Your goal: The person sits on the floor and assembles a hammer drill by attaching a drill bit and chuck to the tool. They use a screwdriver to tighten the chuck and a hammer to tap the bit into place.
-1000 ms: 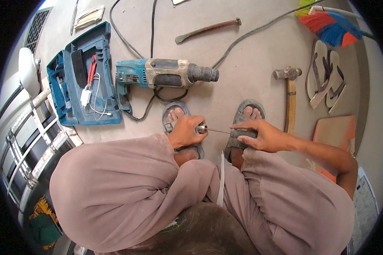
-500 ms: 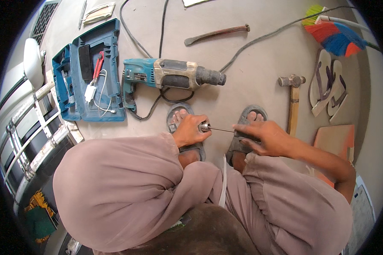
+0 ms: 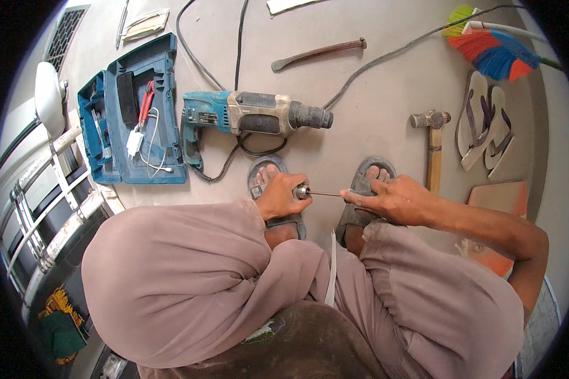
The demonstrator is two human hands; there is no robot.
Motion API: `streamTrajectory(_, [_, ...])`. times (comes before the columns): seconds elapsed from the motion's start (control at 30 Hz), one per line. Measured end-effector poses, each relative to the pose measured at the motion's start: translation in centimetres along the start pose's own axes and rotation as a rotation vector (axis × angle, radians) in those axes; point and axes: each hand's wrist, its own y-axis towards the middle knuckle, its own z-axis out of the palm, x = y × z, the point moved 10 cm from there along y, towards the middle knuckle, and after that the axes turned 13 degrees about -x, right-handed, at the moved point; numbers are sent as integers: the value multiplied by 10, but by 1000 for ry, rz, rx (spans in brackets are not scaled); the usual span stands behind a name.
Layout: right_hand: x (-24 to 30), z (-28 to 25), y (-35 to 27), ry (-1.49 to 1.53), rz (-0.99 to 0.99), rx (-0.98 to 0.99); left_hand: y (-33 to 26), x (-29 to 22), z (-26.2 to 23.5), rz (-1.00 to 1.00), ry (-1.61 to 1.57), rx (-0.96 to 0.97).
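Observation:
My left hand [image 3: 278, 197] is closed round a silver drill chuck [image 3: 302, 191] in front of my left foot. A thin drill bit [image 3: 325, 194] sticks out of the chuck to the right. At its far end my right hand [image 3: 392, 201] pinches the bit between thumb and fingers; the tip itself is hidden there. Beyond my hands a teal and grey rotary hammer drill [image 3: 256, 114] lies on its side on the floor, its nose pointing right and its cord looped beneath.
An open blue tool case [image 3: 148, 164] at the left holds red-handled pliers [image 3: 146, 101] and a white charger. A chisel-like bar [image 3: 319, 54], a hammer [image 3: 434, 151], flip-flops [image 3: 477, 136] and a colourful broom [image 3: 493, 54] lie beyond and to the right. White metal rails [image 3: 60, 234] stand at far left.
My right hand has shifted slightly left along the drill bit, its fingers drawn closer together and its elbow moved outward. The left hand keeps hold of the chuck.

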Motion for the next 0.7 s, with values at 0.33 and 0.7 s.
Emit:
streamTrajectory(0.33, [-20,32,-5,1251,612,-15,-1,-4,1,62,-17,-36])
streamTrajectory(0.7, [24,-33,19,-9,-23,60,-3,-6,-9,16,-59,-120])
